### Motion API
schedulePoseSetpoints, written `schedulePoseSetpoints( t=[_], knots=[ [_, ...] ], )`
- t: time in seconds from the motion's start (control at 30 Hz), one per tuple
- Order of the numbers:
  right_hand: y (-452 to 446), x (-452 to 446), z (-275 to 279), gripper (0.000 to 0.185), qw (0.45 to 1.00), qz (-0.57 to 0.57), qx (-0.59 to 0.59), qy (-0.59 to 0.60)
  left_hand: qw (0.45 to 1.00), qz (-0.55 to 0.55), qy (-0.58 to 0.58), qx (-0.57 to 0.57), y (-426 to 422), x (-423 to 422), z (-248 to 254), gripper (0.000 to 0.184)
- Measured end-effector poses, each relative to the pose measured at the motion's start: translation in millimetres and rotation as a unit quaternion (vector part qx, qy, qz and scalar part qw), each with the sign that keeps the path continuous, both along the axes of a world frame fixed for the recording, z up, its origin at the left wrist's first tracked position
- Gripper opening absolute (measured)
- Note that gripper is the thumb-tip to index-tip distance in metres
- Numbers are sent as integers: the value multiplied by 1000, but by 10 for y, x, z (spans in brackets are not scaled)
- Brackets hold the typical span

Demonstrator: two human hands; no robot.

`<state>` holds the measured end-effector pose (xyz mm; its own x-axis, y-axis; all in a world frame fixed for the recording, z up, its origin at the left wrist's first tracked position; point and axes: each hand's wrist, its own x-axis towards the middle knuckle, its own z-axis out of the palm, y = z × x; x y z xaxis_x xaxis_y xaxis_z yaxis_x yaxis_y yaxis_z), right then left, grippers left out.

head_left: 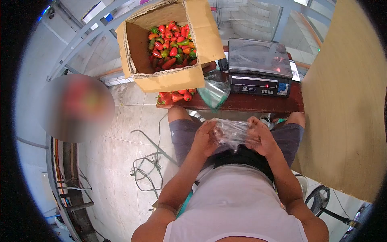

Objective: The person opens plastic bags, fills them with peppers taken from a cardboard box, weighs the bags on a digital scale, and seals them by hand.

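A clear plastic bag (234,131) stretches between my two hands, above my lap. My left hand (207,137) pinches one end of it, and my right hand (259,135) grips the other. Beyond my knees a cardboard box (169,82) with open flaps holds many red, green and orange peppers (171,44). Several red peppers (177,96) lie on the bench just below the box. A digital scale (260,60) with a flat metal plate stands right of the box, and a crumpled stack of clear bags (214,92) lies between them.
The dark red wooden bench (258,105) carries the box and scale. A tall wooden panel (342,109) rises close on my right. Green strapping (147,165) lies tangled on the tiled floor (109,169) to my left. A metal railing (84,38) runs behind.
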<state>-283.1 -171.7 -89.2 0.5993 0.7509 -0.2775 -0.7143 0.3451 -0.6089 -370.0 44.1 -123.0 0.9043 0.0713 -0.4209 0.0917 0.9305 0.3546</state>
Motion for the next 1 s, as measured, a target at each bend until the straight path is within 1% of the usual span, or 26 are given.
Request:
schedulePoseSetpoints(
  t=[0.03, 0.07, 0.1, 0.13, 0.2, 0.23, 0.3, 0.33, 0.37, 0.4, 0.43, 0.5, 0.53, 0.57, 0.6, 0.67, 0.7, 0.73, 0.8, 0.83, 0.87, 0.9, 0.93, 0.97, 1.0],
  knots=[
    [-25, 0, 20, 14, 998, 21, -40, -41, 1000, -3, 1, 19, 7, -5, 59, 3],
    [-23, 1, 40, 14, 971, 25, -148, -185, 999, -7, 1, 37, 6, -16, 131, 6],
    [9, 0, 106, 14, 912, 28, -251, -322, 998, -11, 1, 55, -7, -12, 215, 8],
    [25, -3, 143, 15, 823, 32, -347, -449, 996, -39, -17, 78, -27, -17, 209, 12],
    [52, -4, -96, 12, 839, 74, -298, -450, 987, -92, -53, 124, -93, -43, 196, 20],
    [79, -11, -154, 11, 845, 96, -272, -451, 979, -101, -57, 167, -150, -55, 207, 24],
    [106, -36, -176, 8, 897, 59, -274, -341, 959, -117, -65, 250, -268, -79, 248, 32],
    [126, -33, -170, 7, 918, 40, -274, -284, 927, -117, -79, 347, -241, -84, 210, 34],
    [102, 0, -194, 7, 965, 17, -152, -213, 886, -116, -92, 439, -191, -90, 135, 37],
    [46, 51, -255, 11, 990, -5, -26, -137, 836, -113, -103, 527, -156, -90, 155, 40],
    [20, 83, -318, 16, 993, -28, 100, -57, 851, -124, -97, 501, -140, -115, 191, 40],
    [68, 87, -375, 22, 990, -47, 18, -132, 879, -150, -85, 445, -142, -158, 300, 39],
    [94, 77, -348, 25, 984, -55, -23, -169, 911, -167, -78, 368, -133, -158, 230, 39],
    [120, 37, -313, 26, 930, -101, -86, -342, 937, -181, -70, 289, -112, -152, 100, 40],
    [289, -60, 75, 26, 841, -143, -145, -502, 957, -195, -62, 208, -94, -142, 25, 40],
    [378, -107, 274, 27, 698, -139, -199, -673, 984, -125, -35, 122, -145, -1, 23, 38],
    [367, -113, 234, 26, 676, -98, -198, -703, 993, -90, -22, 78, -190, 74, 15, 37],
    [362, -93, 184, 26, 651, -57, -198, -731, 980, -100, -36, 166, -225, 135, -26, 36],
    [197, 93, -105, 29, 705, -93, -249, -658, 933, -114, -59, 337, -288, 218, -124, 33],
    [111, 179, -216, 30, 729, -109, -273, -618, 804, -28, -63, 590, -372, 218, 282, 33],
    [70, 237, -254, 31, 827, -119, -234, -498, 743, -7, -119, 659, -393, 231, 425, 34],
    [55, 285, -250, 31, 903, -128, -188, -365, 672, 13, -175, 720, -402, 243, 522, 35],
    [44, 296, -246, 32, 956, -135, -137, -222, 619, 19, -213, 756, -412, 245, 519, 35],
    [45, 247, -243, 39, 976, -115, -113, -149, 564, 31, -249, 786, -422, 245, 516, 36],
    [64, 187, -209, 40, 974, -97, -125, -159, 535, 32, -268, 801, -432, 246, 433, 37]
  ],
)
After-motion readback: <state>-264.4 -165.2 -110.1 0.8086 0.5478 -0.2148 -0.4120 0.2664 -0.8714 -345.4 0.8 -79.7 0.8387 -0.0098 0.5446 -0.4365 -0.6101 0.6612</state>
